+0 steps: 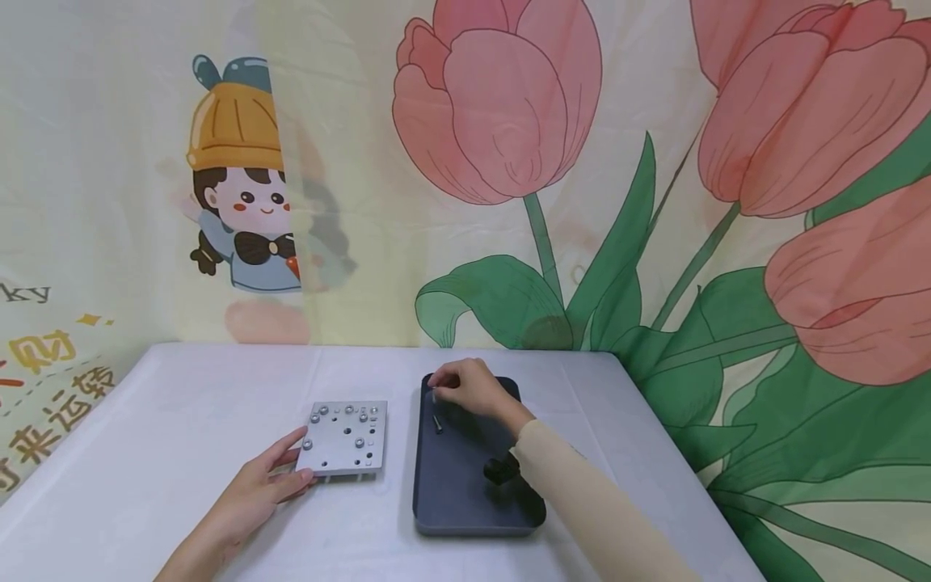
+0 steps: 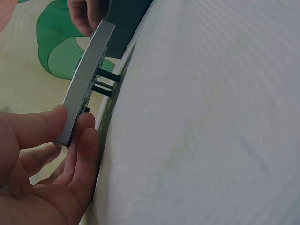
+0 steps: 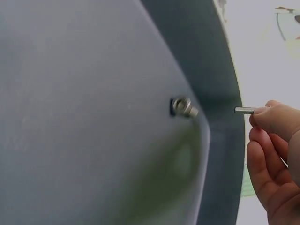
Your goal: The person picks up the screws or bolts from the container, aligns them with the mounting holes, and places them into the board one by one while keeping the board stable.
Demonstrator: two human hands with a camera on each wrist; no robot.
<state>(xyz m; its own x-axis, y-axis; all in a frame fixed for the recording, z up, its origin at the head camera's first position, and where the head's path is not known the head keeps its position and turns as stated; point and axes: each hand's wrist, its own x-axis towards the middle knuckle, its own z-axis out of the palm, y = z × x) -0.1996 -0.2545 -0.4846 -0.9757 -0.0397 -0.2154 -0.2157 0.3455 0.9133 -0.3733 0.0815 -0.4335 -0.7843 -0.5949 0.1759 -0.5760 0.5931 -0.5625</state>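
My left hand (image 1: 250, 495) grips the near-left edge of a silver metal plate (image 1: 336, 444), thumb on top and fingers beneath. Socket-head screws sit in several of the plate's holes; others look bare. In the left wrist view, dark screw shanks (image 2: 108, 75) stick out from the plate's underside. Over the far end of the dark tray (image 1: 465, 485), my right hand (image 1: 474, 388) pinches a thin metal screw (image 3: 244, 110) between thumb and fingertips, its head hidden by them. Another screw (image 1: 437, 423) lies on the tray floor below that hand.
A white cloth covers the table (image 1: 364, 550). The tray's raised rim (image 1: 476, 531) stands right of the plate. A printed curtain (image 1: 349, 162) with tulips and a cartoon figure hangs behind the table's back edge. A black wrist camera (image 1: 500, 469) sits at my right wrist.
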